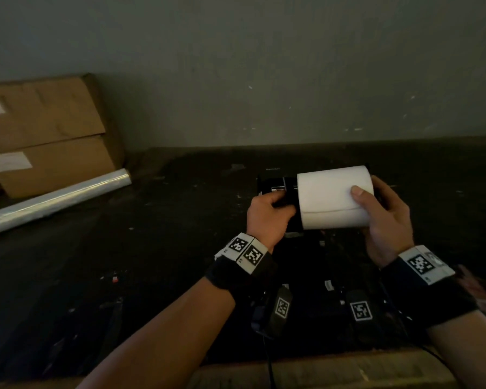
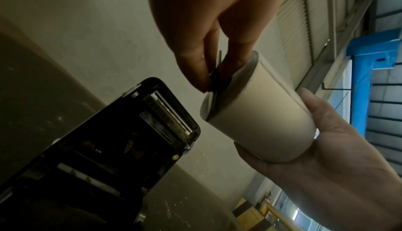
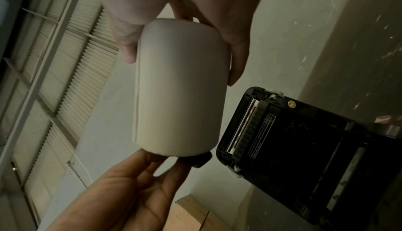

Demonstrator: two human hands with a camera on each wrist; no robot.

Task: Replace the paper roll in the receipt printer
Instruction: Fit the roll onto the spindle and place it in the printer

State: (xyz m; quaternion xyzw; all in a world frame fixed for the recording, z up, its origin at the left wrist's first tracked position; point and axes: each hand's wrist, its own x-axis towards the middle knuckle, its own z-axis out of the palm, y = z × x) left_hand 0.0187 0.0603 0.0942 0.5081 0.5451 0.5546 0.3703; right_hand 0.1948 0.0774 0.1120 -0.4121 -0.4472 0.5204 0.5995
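My right hand (image 1: 372, 202) grips a white paper roll (image 1: 334, 197) by its right end, thumb on top, and holds it level above the table. At the roll's left end my left hand (image 1: 281, 202) pinches a small black spindle piece (image 2: 217, 78), which sits against the roll's core. Seen in the right wrist view, that black piece (image 3: 199, 160) pokes out from the roll (image 3: 180, 86). Under and behind the roll stands the black receipt printer (image 1: 270, 185). Its lid (image 2: 152, 122) is raised and the paper bay (image 3: 304, 148) is exposed.
The printer stands on a dark, speckled table (image 1: 152, 248) against a grey wall. At the back left are stacked cardboard boxes (image 1: 45, 130), with a roll of clear film (image 1: 56, 200) lying in front of them. Black marker-tagged devices (image 1: 281, 307) and cables lie near the front edge.
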